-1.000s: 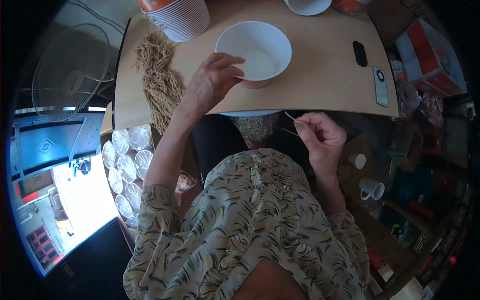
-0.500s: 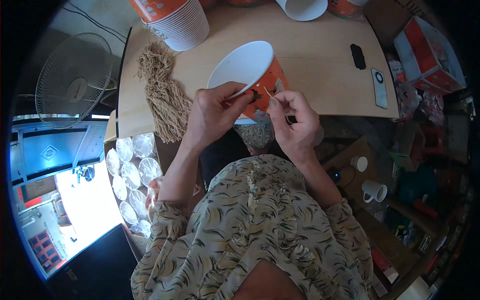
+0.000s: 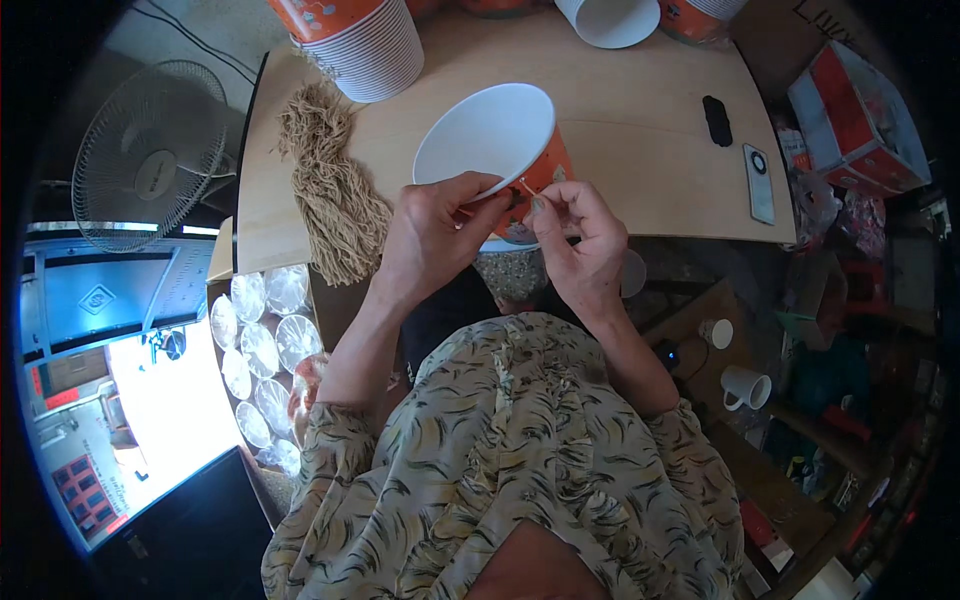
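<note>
The orange paper bucket [image 3: 505, 150], white inside, is tipped on its side over the near edge of the wooden table [image 3: 640, 130], its open mouth turned up and to the person's left. The left hand [image 3: 435, 235] grips it at the rim, thumb and fingers closed over the lip. The right hand [image 3: 580, 240] is pressed to the orange wall just below that rim, forefinger and thumb pinched tight on something thin and pale, probably a bit of string [image 3: 522, 186]; it is too fine to tell for certain.

To the left of the bucket a bundle of tan twine lengths [image 3: 335, 190] lies on the tabletop, and beyond it a tall stack of the same orange buckets [image 3: 360, 40] stands at the far edge. Another white-lined bucket [image 3: 610, 18] sits at the top. A small black object [image 3: 717, 120] and a slim grey remote [image 3: 760, 182] lie well off to the right. Below the table on the left, clear plastic lids [image 3: 262, 350] sit packed together, and an electric fan [image 3: 150, 155] stands on the floor beyond.

The risk I see is in the grip: the bucket hangs off the table with only the left hand steadying it, so a hard tug could crumple the thin wall or slip the string out of the pinch.
</note>
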Demonstrator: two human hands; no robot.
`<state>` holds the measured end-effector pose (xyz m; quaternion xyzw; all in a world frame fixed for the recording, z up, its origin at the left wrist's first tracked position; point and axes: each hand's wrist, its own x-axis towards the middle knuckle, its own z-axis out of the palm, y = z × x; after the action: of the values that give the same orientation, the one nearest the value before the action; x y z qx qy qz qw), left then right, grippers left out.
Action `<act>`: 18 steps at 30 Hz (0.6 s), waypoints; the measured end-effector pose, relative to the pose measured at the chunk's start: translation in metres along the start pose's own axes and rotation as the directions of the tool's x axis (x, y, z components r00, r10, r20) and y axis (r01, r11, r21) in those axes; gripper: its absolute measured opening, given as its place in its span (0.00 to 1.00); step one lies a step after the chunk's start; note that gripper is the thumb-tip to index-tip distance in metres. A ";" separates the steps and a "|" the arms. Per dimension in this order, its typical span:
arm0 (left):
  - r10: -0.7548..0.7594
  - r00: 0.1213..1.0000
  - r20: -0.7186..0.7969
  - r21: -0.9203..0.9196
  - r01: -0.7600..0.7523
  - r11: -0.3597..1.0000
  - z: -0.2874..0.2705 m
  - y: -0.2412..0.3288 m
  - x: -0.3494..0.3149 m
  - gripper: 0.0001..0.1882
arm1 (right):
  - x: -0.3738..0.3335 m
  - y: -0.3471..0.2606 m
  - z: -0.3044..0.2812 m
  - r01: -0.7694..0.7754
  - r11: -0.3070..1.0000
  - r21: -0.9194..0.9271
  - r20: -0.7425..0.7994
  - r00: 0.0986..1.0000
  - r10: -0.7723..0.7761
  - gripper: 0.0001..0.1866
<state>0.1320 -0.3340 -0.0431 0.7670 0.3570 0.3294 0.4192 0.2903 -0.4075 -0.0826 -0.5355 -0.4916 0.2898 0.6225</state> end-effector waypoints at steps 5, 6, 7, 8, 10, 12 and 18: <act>0.033 0.999 0.011 0.071 -0.033 0.997 0.004 -0.006 -0.004 0.11 | 0.000 0.012 0.004 0.023 1.000 -0.012 -0.032 0.999 -0.024 0.05; 0.049 0.999 0.009 0.085 -0.050 0.995 0.005 -0.006 -0.004 0.11 | 0.000 0.013 0.004 -0.004 1.000 -0.012 -0.029 1.000 0.003 0.05; 0.050 0.999 0.009 0.083 -0.050 0.995 0.007 -0.006 -0.004 0.11 | 0.000 0.015 0.004 -0.031 0.999 -0.013 -0.027 0.999 0.030 0.05; 0.072 0.997 0.012 0.094 -0.073 0.993 0.009 -0.005 -0.004 0.11 | -0.001 0.020 0.004 -0.031 0.999 -0.015 -0.027 0.999 0.031 0.05; 0.093 0.996 0.011 0.108 -0.094 0.990 0.013 -0.008 -0.005 0.11 | 0.000 0.032 0.005 -0.065 0.998 0.006 -0.016 0.998 0.065 0.05; 0.150 0.989 -0.005 0.167 -0.147 0.975 0.019 -0.017 -0.006 0.09 | -0.001 0.035 0.004 -0.051 0.999 -0.010 -0.012 0.999 0.051 0.05; 0.039 0.998 0.053 0.165 -0.047 0.985 0.021 -0.023 -0.004 0.10 | -0.001 0.045 -0.001 -0.116 0.993 0.031 0.042 0.993 0.115 0.04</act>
<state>0.1402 -0.3369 -0.0735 0.8149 0.3561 0.2883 0.3551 0.2982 -0.3969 -0.1255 -0.5468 -0.4673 0.3440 0.6036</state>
